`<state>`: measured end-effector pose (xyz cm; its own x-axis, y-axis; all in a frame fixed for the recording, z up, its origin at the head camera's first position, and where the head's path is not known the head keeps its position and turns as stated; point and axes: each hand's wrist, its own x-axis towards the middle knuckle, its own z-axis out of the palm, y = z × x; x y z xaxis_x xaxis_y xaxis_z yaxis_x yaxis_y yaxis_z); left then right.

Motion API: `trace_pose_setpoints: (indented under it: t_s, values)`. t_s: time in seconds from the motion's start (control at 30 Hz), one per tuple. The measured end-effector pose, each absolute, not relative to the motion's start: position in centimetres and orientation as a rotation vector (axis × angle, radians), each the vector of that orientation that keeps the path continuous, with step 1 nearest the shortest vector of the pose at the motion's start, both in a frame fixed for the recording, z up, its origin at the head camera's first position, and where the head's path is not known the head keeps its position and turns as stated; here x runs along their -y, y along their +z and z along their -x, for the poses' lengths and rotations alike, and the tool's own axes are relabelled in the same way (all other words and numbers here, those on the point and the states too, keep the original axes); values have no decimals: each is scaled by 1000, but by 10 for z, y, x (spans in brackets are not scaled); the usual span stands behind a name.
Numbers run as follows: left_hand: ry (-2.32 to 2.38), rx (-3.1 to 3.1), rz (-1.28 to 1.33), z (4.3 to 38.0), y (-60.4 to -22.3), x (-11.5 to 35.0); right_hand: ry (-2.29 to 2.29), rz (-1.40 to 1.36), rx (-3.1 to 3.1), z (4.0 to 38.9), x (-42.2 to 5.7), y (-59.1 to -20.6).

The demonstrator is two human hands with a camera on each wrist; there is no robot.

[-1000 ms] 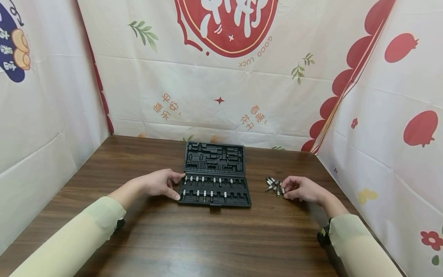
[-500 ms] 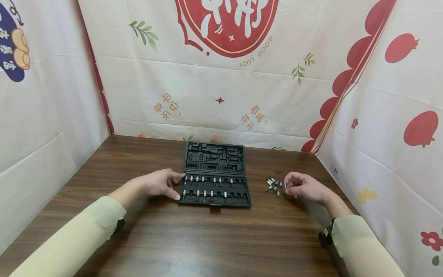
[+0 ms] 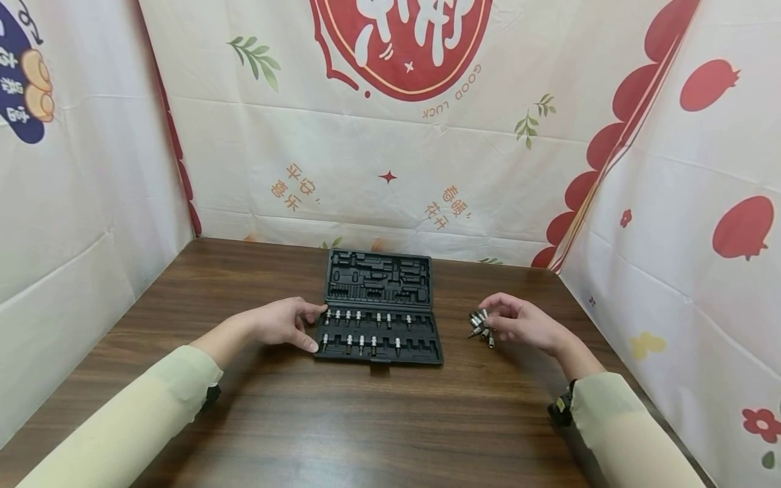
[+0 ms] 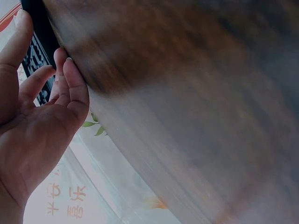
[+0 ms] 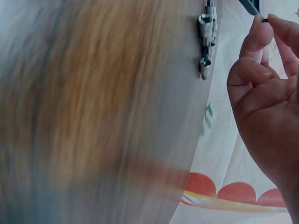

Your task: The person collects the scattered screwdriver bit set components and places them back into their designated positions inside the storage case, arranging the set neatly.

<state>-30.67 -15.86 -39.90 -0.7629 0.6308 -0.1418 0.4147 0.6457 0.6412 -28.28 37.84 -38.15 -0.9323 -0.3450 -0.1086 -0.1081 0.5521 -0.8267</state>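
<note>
We see the right hand (image 5: 268, 102), its fingers (image 5: 258, 38) pinching a small dark piece (image 5: 265, 20), mostly hidden, near a dark case (image 5: 251, 5). Beside us, metal bits (image 5: 205, 26) lie heaped on the blurred brown surface (image 5: 107, 102), near a pale cloth (image 5: 236, 144) with red scallops (image 5: 202, 183).

Soft glare lies on the surface (image 3: 342, 413) in the bright head view. Blur streaks the dimmer right-wrist view.
</note>
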Motion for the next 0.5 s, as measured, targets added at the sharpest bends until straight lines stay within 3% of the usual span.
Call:
trace_pose_setpoints:
  t_s: [0.5]
  values:
    - [856, -2512, -840, 308, -399, 159, -1329, 384, -2670, 295, -335, -384]
